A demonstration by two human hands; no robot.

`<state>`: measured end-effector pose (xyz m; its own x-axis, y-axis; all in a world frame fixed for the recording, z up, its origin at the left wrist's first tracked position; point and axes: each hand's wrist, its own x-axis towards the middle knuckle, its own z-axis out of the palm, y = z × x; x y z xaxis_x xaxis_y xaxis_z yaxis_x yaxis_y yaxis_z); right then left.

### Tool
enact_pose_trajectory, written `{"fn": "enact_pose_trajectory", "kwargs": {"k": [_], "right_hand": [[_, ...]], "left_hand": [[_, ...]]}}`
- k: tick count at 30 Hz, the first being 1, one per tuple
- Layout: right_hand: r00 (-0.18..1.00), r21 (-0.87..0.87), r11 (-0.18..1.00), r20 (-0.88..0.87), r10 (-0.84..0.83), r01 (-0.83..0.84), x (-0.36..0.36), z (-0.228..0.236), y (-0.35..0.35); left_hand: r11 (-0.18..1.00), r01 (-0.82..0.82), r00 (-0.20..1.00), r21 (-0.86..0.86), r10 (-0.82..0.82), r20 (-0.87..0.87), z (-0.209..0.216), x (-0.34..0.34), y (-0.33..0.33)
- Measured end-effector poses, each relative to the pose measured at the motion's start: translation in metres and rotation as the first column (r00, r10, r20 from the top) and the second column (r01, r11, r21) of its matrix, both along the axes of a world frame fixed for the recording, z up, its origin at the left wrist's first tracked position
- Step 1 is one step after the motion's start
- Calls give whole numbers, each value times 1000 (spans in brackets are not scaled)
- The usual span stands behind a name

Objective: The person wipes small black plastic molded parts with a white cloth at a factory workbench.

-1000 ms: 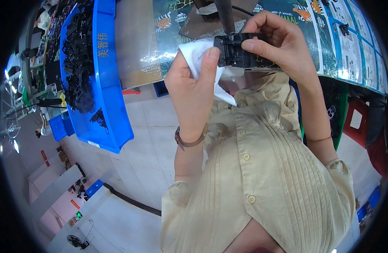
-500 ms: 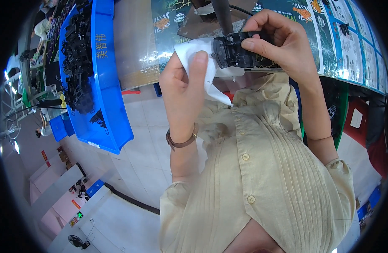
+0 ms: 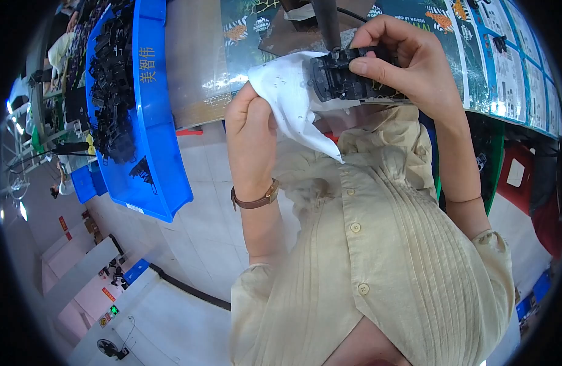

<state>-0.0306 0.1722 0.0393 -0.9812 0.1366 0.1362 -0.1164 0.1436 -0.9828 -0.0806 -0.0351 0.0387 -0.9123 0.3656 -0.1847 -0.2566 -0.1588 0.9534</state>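
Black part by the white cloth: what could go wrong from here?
The white cloth might snag on the black part, whose left end it meets in the picture. The part might slip if the right hand loosens its pinch. It might also knock the dark rod, whose tip looks close by.

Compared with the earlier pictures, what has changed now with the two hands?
The left hand moved left, away from the black part, and the white cloth it holds is now spread wider between them. Neither hand let go. The right hand still holds the black part; the blue bin stayed in place.
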Motion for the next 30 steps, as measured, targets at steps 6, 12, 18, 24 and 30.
{"fn": "enact_pose_trajectory", "kwargs": {"k": [6, 12, 18, 24, 30], "right_hand": [[1000, 12, 1000, -17, 17, -17, -4, 1, -1], [1000, 25, 1000, -28, 10, -9, -3, 0, 1], [999, -14, 1000, -32, 11, -12, -3, 1, 0], [999, 17, 1000, -33, 20, -20, -3, 3, 2], [1000, 27, 999, -18, 19, -18, -4, 4, 2]], "left_hand": [[999, -37, 999, -40, 37, 0, 1, 0, -3], [994, -23, 999, -104, 19, -41, -2, -4, -3], [981, 111, 987, -158, -127, -95, 0, -19, 3], [984, 146, 987, -107, -152, -47, 1, -27, 18], [978, 175, 982, -116, -181, -43, 0, -29, 19]]}}
